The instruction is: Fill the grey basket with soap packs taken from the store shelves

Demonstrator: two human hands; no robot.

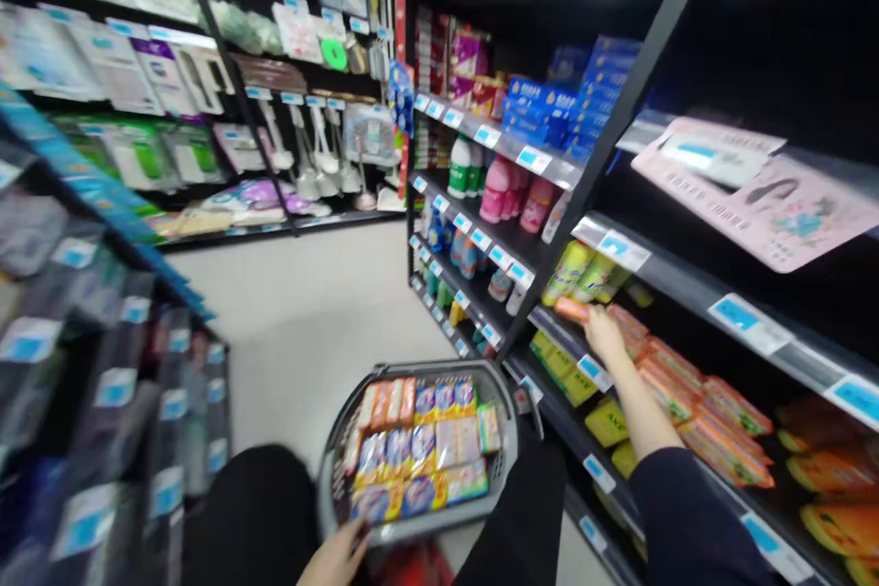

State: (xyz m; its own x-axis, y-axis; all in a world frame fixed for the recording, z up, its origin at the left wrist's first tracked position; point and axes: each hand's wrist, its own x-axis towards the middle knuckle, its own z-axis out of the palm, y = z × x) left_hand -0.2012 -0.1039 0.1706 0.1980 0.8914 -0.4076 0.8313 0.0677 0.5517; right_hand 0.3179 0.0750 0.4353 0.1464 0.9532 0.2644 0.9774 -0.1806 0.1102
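Orange packet (571, 309) is held by one end in the right hand (604, 336), whose fingers are closed narrowly on it, while the other end is left sticking out to the left. It is held above and to the right of the basket (506, 467), by the front edge of a shelf (559, 336). On that shelf, to the right of the basket, more orange packs (669, 371) are stacked, and yellow-green bottles (575, 270) are stood just beyond the held packet. Yellow packs (608, 421) are kept one level lower, nearer to the basket.

At the near left rim of the basket, the left hand (336, 556) is placed with its fingertips touching; whether the rim is gripped cannot be told. Inside the basket, packs are laid in rows: orange-and-white packs (388, 403) at the far left, blue-and-yellow packs (412, 450) across the middle and along the near side. The basket is flanked by two dark-clothed legs (251, 513).

Beyond the basket, pale floor (295, 311) is seen, with kitchen tools (322, 146) hung behind it. Pink bottles (504, 189) and blue boxes (539, 107) are shelved beyond the basket, toward the right.
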